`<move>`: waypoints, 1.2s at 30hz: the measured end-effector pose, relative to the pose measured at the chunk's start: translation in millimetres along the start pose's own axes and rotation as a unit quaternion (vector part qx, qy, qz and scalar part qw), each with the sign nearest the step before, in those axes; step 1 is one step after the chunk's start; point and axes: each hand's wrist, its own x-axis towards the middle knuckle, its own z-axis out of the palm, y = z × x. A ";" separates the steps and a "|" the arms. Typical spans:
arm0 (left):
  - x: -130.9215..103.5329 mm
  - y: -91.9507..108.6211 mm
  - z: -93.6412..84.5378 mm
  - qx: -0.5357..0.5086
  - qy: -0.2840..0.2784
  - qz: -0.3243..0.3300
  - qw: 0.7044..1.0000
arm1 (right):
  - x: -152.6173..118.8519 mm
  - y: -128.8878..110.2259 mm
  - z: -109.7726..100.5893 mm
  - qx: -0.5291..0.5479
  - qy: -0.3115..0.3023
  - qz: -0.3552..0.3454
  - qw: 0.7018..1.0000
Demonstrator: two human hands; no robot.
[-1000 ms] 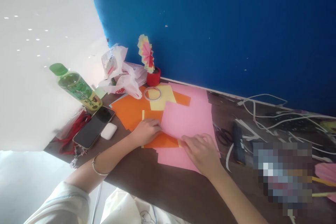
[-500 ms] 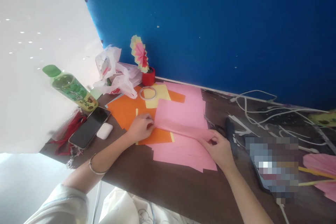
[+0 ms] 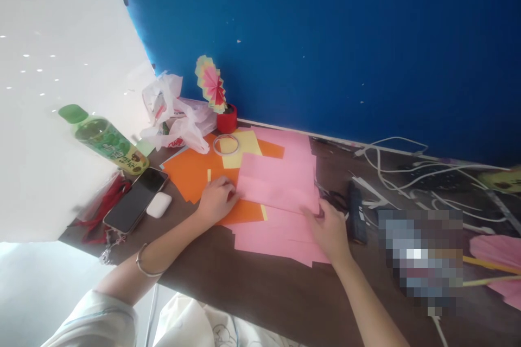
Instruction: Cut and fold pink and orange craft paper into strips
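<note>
A pink sheet [image 3: 277,181] with a crease across it lies over other pink sheets [image 3: 272,236] and orange paper [image 3: 189,171]. At its lower left corner my left hand [image 3: 217,199] pinches the edge, fingers curled. My right hand [image 3: 328,227] grips the lower right corner between thumb and fingers. The near edge of the sheet runs between both hands. Yellow paper [image 3: 244,143] with a tape ring [image 3: 226,145] on it lies behind the left hand.
At the left stand a green bottle [image 3: 108,141], a phone [image 3: 136,200], a white case [image 3: 159,205] and plastic bags [image 3: 175,114]. A paper fan rises from a red roll [image 3: 227,119]. Right of the sheets are scissors [image 3: 336,198], a black object [image 3: 357,214] and white cables [image 3: 401,187].
The lifted near strip of the pink sheet now lies flatter. My right hand has moved slightly left and down along with its corner. The view has shifted a little.
</note>
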 end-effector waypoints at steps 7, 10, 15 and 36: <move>-2.7 8.0 1.7 0.075 -0.006 0.006 0.997 | -1.3 4.4 5.9 -0.036 0.026 -0.051 0.998; -5.8 13.7 2.1 0.120 0.005 0.017 0.993 | -1.9 3.2 5.3 -0.040 0.030 -0.056 0.997; -11.1 23.4 0.5 0.181 0.077 0.094 0.976 | -2.3 -3.3 1.1 -0.045 0.032 -0.046 0.997; -11.6 24.4 29.3 0.088 -0.012 0.225 0.970 | 20.5 -47.2 -13.4 -0.157 0.060 -0.035 0.985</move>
